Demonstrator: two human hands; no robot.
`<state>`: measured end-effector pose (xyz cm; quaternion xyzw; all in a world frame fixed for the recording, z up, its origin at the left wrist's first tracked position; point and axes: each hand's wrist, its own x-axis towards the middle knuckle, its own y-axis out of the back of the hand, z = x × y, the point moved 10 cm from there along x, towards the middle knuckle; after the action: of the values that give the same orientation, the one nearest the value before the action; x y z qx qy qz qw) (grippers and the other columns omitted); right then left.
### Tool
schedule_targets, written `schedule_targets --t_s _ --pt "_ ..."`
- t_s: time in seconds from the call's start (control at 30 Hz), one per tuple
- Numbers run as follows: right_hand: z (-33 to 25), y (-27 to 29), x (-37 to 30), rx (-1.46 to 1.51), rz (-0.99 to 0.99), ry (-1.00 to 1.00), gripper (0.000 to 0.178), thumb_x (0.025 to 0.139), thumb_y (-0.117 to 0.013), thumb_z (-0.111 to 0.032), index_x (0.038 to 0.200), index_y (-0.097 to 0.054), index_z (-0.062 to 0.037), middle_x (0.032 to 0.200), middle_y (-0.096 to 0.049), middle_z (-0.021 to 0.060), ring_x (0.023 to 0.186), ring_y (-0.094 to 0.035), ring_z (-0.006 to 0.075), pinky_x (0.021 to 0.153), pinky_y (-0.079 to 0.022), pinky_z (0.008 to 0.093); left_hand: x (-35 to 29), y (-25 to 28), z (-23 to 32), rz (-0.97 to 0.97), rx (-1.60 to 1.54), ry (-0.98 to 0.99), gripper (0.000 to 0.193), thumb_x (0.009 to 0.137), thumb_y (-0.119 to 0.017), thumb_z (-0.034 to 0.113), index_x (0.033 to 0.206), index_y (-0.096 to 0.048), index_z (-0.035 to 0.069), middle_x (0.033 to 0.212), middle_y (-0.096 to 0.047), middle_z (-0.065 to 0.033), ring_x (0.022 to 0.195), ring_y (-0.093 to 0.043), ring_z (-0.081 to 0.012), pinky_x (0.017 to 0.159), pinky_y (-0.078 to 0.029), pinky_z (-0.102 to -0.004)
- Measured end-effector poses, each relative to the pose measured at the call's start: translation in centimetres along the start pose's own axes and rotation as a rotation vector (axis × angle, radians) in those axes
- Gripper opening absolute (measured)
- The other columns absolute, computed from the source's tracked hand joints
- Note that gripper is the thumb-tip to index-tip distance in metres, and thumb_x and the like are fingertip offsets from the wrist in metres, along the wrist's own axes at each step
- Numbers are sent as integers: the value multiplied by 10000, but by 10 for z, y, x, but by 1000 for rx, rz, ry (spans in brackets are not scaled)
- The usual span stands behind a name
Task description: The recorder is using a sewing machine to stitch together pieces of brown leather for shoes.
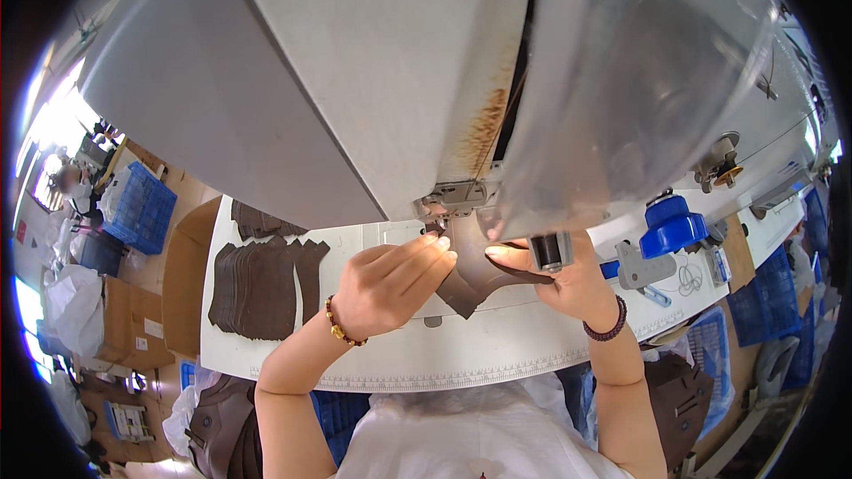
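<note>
A dark brown leather piece (pixel 475 270) lies on the white sewing table (pixel 497 346) under the presser foot (pixel 437 226) of a large grey sewing machine (pixel 355 80). My left hand (pixel 390 284) presses on the piece's left edge with its fingers together; a beaded bracelet sits on the wrist. My right hand (pixel 564 279) holds the piece's right side, thumb on top, a dark bead bracelet on its wrist. Part of the leather is hidden under the machine head.
A stack of brown leather cut pieces (pixel 262 284) lies on the table's left side. A blue spool cap (pixel 670 223) and metal fittings stand at the right. A cardboard box (pixel 182 279), blue crates (pixel 142 208) and another person (pixel 71 182) are at the far left.
</note>
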<state>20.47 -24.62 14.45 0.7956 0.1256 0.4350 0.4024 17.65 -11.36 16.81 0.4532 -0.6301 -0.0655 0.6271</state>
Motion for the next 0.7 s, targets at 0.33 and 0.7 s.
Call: schedule_targets --t_s 0.33,0.7 --pt "12 5 8 31 74 -16 430 626 -614 13 1049 -597 -63 1055 -617 112 962 -578 316 846 -452 411 4 -9 -9 -27 -25 118 269 631 -644 25 900 -652 15 895 -615 -55 768 -633 -165 582 -506 -252" --pt "-26 3 3 -93 195 150 405 638 -684 5 1023 -661 -120 1065 -645 63 954 -612 253 814 -464 386 -5 -1 26 120 9 46 269 645 -670 36 914 -681 31 854 -633 -26 733 -577 -128 582 -421 -232"
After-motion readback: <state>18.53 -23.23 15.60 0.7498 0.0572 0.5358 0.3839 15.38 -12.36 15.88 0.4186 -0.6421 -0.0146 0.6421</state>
